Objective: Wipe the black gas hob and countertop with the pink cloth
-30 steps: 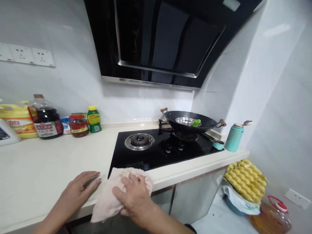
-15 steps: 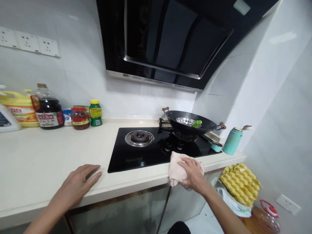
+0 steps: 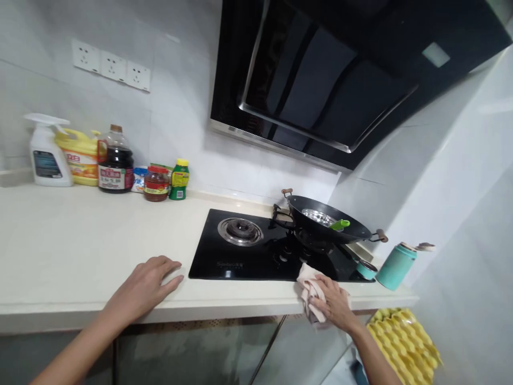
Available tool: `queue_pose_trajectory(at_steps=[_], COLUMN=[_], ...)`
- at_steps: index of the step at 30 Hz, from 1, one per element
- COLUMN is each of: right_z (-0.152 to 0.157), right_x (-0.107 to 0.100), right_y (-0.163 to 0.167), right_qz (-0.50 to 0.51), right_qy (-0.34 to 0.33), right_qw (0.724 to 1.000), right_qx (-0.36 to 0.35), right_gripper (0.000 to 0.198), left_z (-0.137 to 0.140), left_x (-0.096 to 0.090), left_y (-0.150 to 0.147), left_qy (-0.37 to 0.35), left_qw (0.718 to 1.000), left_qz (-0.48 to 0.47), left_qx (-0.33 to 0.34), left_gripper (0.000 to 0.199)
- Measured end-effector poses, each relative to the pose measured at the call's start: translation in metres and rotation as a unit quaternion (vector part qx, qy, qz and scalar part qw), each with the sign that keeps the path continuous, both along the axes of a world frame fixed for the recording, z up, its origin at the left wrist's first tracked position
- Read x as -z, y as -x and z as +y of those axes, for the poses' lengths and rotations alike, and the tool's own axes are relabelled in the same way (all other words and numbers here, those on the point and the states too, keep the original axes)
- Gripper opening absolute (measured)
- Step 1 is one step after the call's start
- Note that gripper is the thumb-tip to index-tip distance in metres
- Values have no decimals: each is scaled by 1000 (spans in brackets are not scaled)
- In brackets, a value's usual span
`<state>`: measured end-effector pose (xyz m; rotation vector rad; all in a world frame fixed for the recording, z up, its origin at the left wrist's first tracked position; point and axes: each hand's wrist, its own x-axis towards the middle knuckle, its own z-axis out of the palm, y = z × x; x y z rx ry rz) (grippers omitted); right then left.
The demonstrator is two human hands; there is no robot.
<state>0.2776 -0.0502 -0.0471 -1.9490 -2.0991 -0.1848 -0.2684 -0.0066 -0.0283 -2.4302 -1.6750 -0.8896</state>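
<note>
Pale pink cloth [image 3: 310, 291] farther right now — slid along front edge of countertop [image 3: 100, 240] from near left corner of black gas cooktop [image 3: 244, 271] to spot short of small teal cup [image 3: 366, 271]. Right hand [image 3: 333, 303] grips it bunched, fingers curled over top; cloth overlaps cooktop's near edge. Left hand [image 3: 146, 286] stays left of cooktop — palm down, fingers loosely parted, holding nothing. Front strip between hands looks passed over by cloth; stretch beside teal cup apparently not yet.
</note>
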Motion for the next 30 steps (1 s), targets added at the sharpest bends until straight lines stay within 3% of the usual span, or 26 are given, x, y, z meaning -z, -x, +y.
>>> queue_pose_trajectory(at_steps=[4, 7, 12, 14, 17, 19, 21, 22, 24, 26, 30], right_z=[19, 32, 56, 69, 87, 91, 87, 81, 64, 42, 7], right_x=[-16, -29, -40, -42, -47, -49, -47, -44, -35, -25, -16], right_y=[68, 119, 208, 240, 262, 252, 220, 197, 141, 78, -42], right_qz=[-18, -50, -1, 30, 84, 149, 209, 225, 208, 202, 183], right_qy=[-50, -44, -30, -23, 3, -9, -61, -92, -128, -133, -142], right_qw=[999, 998, 992, 989, 979, 959, 949, 952, 969, 968, 933], right_qx=[-5, -3, -126, -142, -188, -239, -226, -188, -33, 69, 276], right_gripper=[49, 47, 46, 51, 51, 47, 42, 38, 27, 35, 45], left_z=[-2, -3, -3, -2, 3, 6, 8, 8, 8, 7, 8], left_x=[1, 0, -3, -2, 4, 7, 6, 4, -3, -10, -14], left_y=[1, 3, 2, 5, 12, 14, 8, 0, -26, -61, -128], left_qy=[-7, -5, 0, -1, -24, -55, -82, -91, -101, -107, -86], left_qw=[1000, 1000, 1000, 1000, 999, 998, 996, 995, 993, 991, 987], left_qz=[-1, 1, -10, -15, -24, -27, -28, -29, -29, -22, 37], left_qx=[14, 12, 9, 9, 9, 5, 11, 21, 47, 74, 128], left_gripper=[40, 40, 41, 43, 46, 45, 44, 44, 46, 50, 57])
